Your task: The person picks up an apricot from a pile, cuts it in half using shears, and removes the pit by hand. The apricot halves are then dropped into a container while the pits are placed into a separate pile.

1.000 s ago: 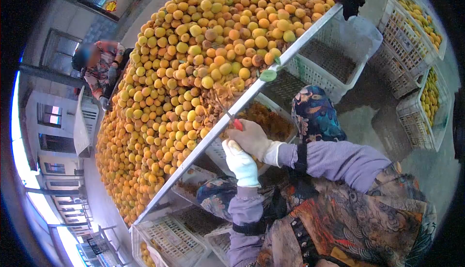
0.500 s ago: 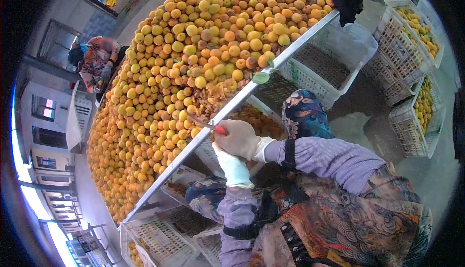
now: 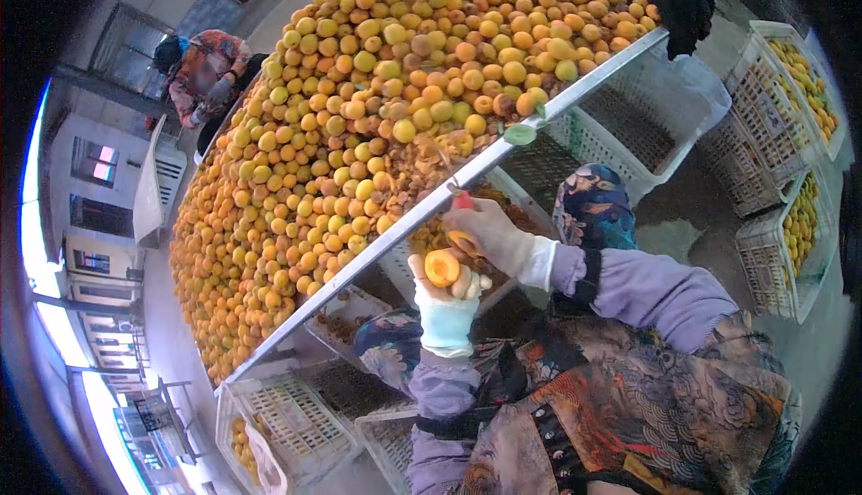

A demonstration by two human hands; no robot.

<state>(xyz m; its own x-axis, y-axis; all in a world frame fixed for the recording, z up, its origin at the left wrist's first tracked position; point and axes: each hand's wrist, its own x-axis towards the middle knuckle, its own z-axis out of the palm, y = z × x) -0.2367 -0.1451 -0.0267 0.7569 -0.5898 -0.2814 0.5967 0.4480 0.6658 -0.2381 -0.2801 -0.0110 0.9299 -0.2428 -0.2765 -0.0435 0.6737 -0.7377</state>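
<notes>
My left hand (image 3: 446, 290), in a glove with a white cuff, is closed around an apricot half (image 3: 442, 268); its cut face shows a hollow. Close beside it, my gloved right hand (image 3: 496, 235) grips a small knife by its red handle (image 3: 461, 201). Another orange apricot piece (image 3: 463, 243) shows at the right hand's fingers, near the left hand. Both hands are just outside the metal table edge (image 3: 359, 249). A large heap of apricots (image 3: 332, 163) lies on the table, with mushy, browned flesh (image 3: 422, 165) near the edge.
Below the edge stand white plastic crates (image 3: 301, 419), one (image 3: 620, 140) with a clear liner. Stacked crates of yellow fruit (image 3: 781, 91) are at the right. A black bag (image 3: 678, 1) hangs at the table corner. A co-worker (image 3: 208, 78) sits across the heap.
My hands, closed together half a second ago, have drawn slightly apart. A cut apricot half now shows in the left hand. The knife handle has turned upward, and the whole view has shifted.
</notes>
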